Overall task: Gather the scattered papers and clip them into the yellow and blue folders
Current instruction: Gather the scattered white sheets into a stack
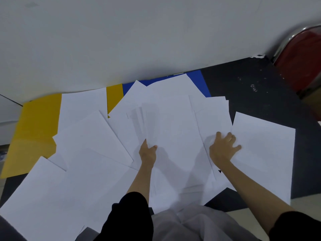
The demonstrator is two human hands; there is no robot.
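Several white papers (90, 150) lie scattered and overlapping across a dark table. A yellow folder (34, 129) lies at the left, half buried under sheets. Only a strip of the blue folder (198, 79) shows at the far edge, behind the pile. My left hand (148, 153) pinches the left edge of a small stack of sheets (173, 133) in the middle. My right hand (224, 147) lies flat with fingers spread on the papers to the right, its fingertips touching a separate sheet (264, 146).
The dark table (251, 94) is bare at the far right. A white wall (139, 40) rises just behind the folders. A red chair with a chrome frame (302, 56) stands at the upper right. My lap sits at the table's near edge.
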